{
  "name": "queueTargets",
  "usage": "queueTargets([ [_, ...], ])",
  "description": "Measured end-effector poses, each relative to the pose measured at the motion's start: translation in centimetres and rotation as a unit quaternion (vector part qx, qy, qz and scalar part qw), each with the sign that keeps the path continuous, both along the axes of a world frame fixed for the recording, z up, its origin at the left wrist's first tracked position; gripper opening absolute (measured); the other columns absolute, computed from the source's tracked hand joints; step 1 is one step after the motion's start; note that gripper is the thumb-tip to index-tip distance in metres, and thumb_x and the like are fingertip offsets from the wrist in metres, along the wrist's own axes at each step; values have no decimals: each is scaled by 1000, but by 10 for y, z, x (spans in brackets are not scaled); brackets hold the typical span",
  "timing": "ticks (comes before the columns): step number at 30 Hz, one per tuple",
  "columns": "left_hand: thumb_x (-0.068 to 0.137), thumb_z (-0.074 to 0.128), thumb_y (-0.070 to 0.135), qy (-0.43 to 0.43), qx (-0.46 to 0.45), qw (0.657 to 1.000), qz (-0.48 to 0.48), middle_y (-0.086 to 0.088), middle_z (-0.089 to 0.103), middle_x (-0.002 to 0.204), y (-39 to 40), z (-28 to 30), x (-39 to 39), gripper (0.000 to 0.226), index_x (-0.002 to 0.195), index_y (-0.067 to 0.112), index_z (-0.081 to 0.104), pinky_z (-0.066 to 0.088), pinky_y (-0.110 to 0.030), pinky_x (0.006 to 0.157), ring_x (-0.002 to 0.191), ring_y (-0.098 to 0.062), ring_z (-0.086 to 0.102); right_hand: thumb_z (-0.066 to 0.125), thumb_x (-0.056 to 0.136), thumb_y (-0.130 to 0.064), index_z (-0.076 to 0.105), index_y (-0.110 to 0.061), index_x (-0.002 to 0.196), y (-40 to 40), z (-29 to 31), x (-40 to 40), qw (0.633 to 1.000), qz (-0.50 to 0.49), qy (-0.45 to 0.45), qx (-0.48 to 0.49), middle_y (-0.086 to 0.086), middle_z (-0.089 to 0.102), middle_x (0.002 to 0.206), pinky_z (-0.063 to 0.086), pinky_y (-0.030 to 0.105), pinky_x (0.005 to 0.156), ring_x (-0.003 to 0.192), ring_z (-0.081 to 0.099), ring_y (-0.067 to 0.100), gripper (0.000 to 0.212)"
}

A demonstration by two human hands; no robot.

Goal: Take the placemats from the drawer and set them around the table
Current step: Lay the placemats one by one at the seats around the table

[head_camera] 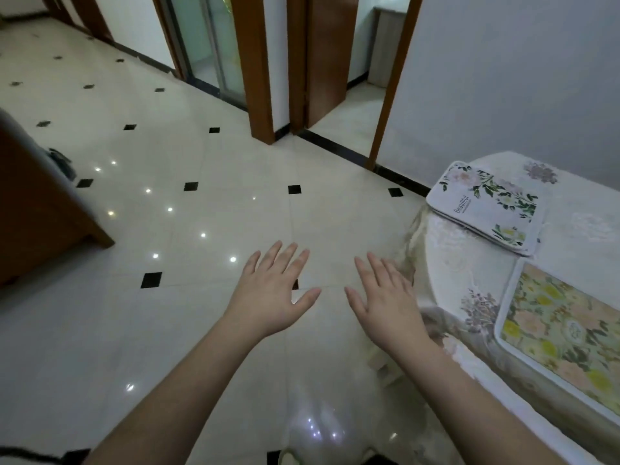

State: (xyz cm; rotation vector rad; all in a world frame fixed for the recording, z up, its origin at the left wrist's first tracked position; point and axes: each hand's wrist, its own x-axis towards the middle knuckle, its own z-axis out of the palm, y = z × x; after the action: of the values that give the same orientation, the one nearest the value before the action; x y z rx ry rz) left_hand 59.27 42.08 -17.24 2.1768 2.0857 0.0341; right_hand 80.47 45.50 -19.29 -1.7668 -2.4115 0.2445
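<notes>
To the right of my open hands stands the table (446,250), draped in a pale floral cloth (570,209). A white placemat stack (486,206) printed with green leaves lies beyond my right hand, well clear of it. A yellow-flowered placemat (563,333) lies nearer, beside my right forearm.

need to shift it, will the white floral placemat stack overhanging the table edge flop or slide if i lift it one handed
The white floral placemat stack looks thin and flat, so probably light and somewhat bendy. Its corner overhangs the lace-covered table, so a push might slide it off.
</notes>
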Motion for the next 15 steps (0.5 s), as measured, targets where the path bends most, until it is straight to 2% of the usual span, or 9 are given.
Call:
queueTargets([
  [6, 77, -11, 74, -10, 18, 998, 63, 7, 7, 167, -7, 8, -29, 91, 158, 36, 3, -3, -46, 123, 153, -15, -3, 30, 92, -52, 51, -20, 141, 1, 13, -48, 997, 46, -46, 34, 8, 47, 149, 45, 46, 100, 134, 48, 30, 62],
  [11, 77, -10, 72, -4, 29, 996, 88, 4, 6, 167, 13, 11, -42, 90, 158, 35, 3, -4, -46, 123, 154, -16, -3, 34, 92, -49, 56, -18, 136, 23, 10, -64, 995, 66, -57, 52, 8, 51, 145, 45, 45, 101, 131, 51, 30, 59],
  [15, 85, -3, 71, 12, 48, 997, 61, 2, 8, 167, 49, 3, -39, 83, 158, 34, 5, -6, -46, 122, 154, -18, -1, 33, 90, -48, 58, -17, 136, 56, -3, -63, 992, 72, -93, 37, 8, 53, 144, 45, 47, 102, 130, 52, 30, 60],
])
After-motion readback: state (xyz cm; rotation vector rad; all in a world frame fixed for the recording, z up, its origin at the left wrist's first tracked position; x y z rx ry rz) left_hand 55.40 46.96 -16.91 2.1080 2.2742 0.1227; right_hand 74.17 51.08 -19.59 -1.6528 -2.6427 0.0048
